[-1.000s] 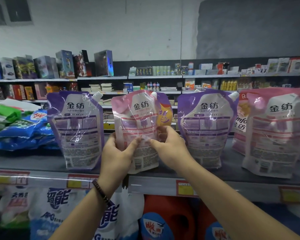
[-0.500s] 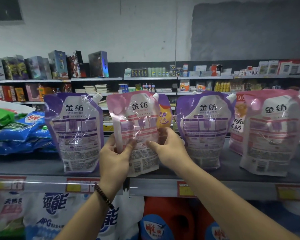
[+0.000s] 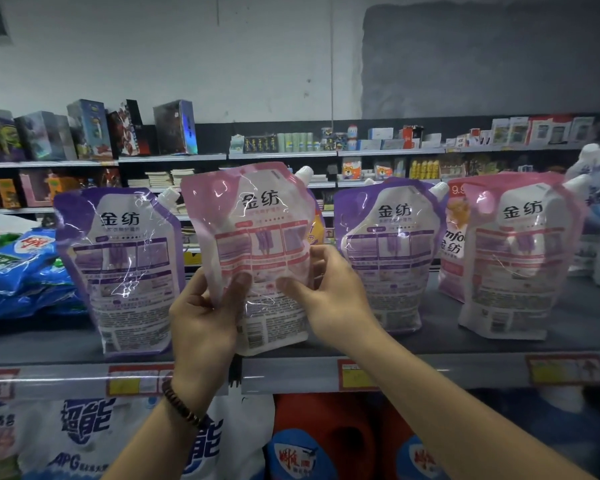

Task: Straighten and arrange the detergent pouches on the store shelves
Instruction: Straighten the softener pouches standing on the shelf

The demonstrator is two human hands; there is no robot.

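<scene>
- Glossy, crinkled plastic film is seen on the pink pouch (image 3: 257, 244) and purple pouch (image 3: 125, 265).
- The shelf (image 3: 568, 327) is surfaced in matt grey.
- A beaded bracelet (image 3: 182, 407) is worn.

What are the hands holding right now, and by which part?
Both hold the pink pouch: the left hand grips its lower left edge, the right hand its right edge, thumbs pressed on the front.

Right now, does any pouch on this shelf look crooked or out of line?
Yes. The middle pink pouch, gripped by the left hand and right hand, tilts with its top leaning left; the purple pouch to its right stands more upright.
</scene>
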